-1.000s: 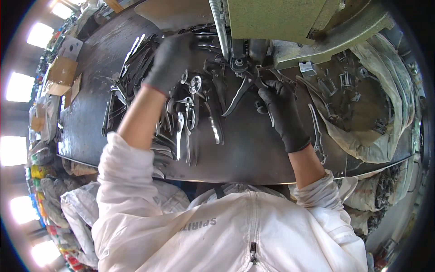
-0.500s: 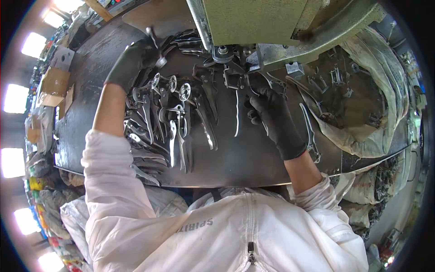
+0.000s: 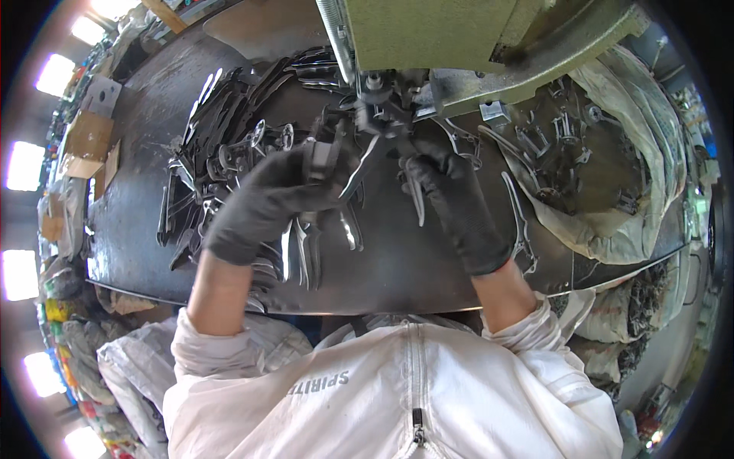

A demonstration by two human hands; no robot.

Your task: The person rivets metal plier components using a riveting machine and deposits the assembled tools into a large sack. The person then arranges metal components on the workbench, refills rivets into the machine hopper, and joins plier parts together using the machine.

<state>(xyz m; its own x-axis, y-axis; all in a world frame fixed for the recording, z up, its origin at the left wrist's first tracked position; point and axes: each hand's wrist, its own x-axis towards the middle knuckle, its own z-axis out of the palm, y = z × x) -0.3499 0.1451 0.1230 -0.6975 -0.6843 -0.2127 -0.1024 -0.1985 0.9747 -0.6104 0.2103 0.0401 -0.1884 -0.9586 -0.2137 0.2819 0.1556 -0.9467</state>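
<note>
My left hand [image 3: 279,187], in a black glove, is closed round a dark, blocky metal part [image 3: 324,157], blurred by motion, just left of the machine's tooling [image 3: 380,111]. From this tooling area a thin curved metal handle [image 3: 362,170] slants down between my hands. My right hand [image 3: 462,210], also gloved, is curled just below the tooling, gripping a slim metal handle piece [image 3: 415,195] with its silvery end sticking out below. Its upper end, by the tooling, is blurred. Beneath and beyond my left hand lies a pile of metal handle parts [image 3: 306,252], partly covered by the glove.
The green machine body [image 3: 428,34] overhangs the far middle of the dark metal table [image 3: 397,268]. At right, an opened sack [image 3: 657,153] holds metal frames, with a loose handle [image 3: 520,222] beside it. More dark handles [image 3: 245,99] lie far left, near a cardboard box [image 3: 88,141].
My left hand has come from the far left of the pile toward the tooling, carrying a metal part. My right hand has shifted slightly; the handle piece now shows below it.
</note>
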